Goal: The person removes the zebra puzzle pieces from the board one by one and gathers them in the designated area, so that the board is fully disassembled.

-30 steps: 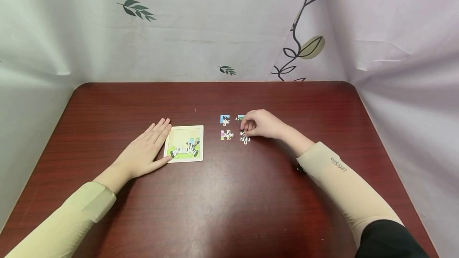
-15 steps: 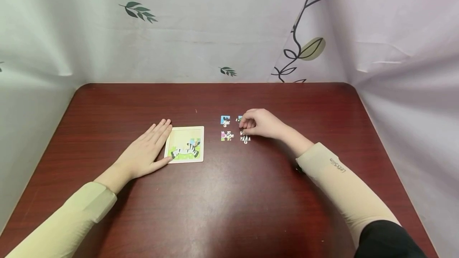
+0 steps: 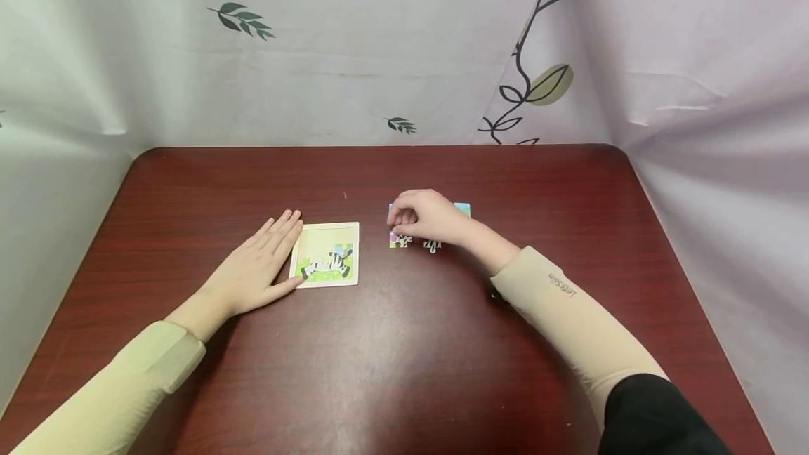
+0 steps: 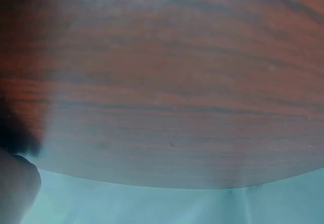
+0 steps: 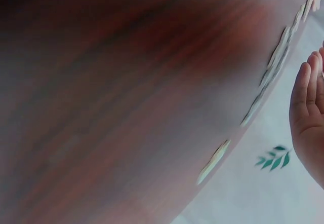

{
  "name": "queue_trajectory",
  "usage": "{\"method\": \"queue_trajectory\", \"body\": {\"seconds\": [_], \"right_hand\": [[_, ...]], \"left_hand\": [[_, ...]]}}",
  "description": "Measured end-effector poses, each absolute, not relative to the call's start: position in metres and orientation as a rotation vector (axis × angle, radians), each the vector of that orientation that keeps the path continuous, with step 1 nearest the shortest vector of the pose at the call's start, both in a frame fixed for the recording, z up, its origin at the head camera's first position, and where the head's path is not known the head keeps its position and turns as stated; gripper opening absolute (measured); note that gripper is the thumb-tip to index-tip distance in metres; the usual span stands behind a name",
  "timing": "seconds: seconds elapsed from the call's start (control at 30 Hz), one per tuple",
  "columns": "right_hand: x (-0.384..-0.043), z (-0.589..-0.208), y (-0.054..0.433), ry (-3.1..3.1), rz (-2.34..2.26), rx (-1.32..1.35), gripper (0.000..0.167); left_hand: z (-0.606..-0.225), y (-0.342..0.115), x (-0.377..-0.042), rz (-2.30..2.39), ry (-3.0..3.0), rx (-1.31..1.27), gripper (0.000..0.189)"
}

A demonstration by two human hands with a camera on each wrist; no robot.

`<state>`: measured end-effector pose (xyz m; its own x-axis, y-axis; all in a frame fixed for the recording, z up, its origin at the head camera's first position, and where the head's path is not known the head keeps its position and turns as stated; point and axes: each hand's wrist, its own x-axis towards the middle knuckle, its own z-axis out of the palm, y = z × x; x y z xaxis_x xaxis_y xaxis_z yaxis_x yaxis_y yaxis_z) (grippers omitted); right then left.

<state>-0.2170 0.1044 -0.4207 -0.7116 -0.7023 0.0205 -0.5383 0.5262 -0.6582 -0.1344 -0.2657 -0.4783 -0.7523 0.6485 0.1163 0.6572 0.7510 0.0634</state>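
Note:
In the head view, my left hand (image 3: 259, 265) lies flat, fingers straight, along the left side of a square zebra puzzle tray (image 3: 355, 255), with the thumb over its lower left corner. Several pieces fill the tray's lower part. My right hand (image 3: 426, 215) hovers with bent fingers and thumb over loose jigsaw pieces, its fingertips right at the blue upper-left one (image 3: 390, 208), mostly hidden. I cannot tell whether it pinches that piece. A pink-and-white piece (image 3: 399, 240) and a striped piece (image 3: 432, 245) lie just below the hand.
Another blue-green piece (image 3: 463, 208) shows beyond the right wrist. The right wrist view catches a loose piece (image 5: 213, 162) nearly edge-on upon the table. Patterned cloth (image 3: 341, 55) hangs behind the dark red table (image 3: 379, 371).
My right hand has shifted left from the middle pieces to the upper-left one, uncovering a blue-green piece at the right. My left hand and the tray keep their places.

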Motion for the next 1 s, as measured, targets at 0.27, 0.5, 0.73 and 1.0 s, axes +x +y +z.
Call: {"method": "queue_trajectory", "body": {"seconds": [0.27, 0.5, 0.73, 1.0], "right_hand": [[-0.215, -0.421, 0.069, 2.467, -0.903, -1.118, 0.006], [-0.213, -0.421, 0.049, 2.445, -0.861, -1.158, 0.005], [-0.214, -0.423, 0.035, 2.436, -0.826, -1.201, 0.008], [-0.212, -0.422, 0.025, 2.409, -0.751, -1.220, 0.020]], "left_hand": [[-0.477, -0.265, -0.135, -0.145, -2.863, -1.075, 0.097], [-0.478, -0.266, -0.135, -0.158, -2.862, -1.078, 0.097], [-0.479, -0.266, -0.135, -0.157, -2.862, -1.074, 0.097], [-0.478, -0.266, -0.136, -0.169, -2.862, -1.077, 0.097]]}}
